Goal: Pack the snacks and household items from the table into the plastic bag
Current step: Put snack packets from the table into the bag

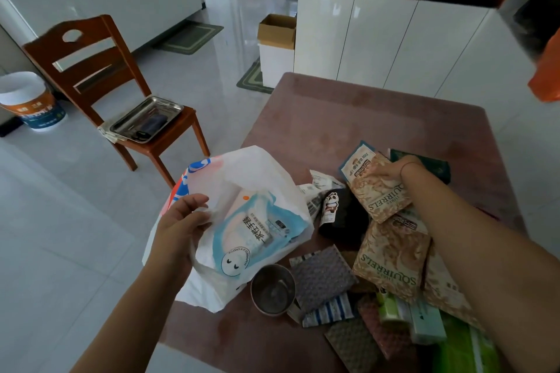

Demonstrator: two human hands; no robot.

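White and thin, the plastic bag (242, 179) is lying at the table's (363, 118) left edge, the left hand (178, 224) curling its fingers round the bag's rim to keep the mouth wide. 1 blue pack (257, 233) is showing inside — packing is looking barely begun. The right hand (397, 171) is closing on the far squirrel-print pouch (381, 191); another pouch (391, 257), the metal cup (272, 289) and the sponge cloths (321, 275) are waiting.
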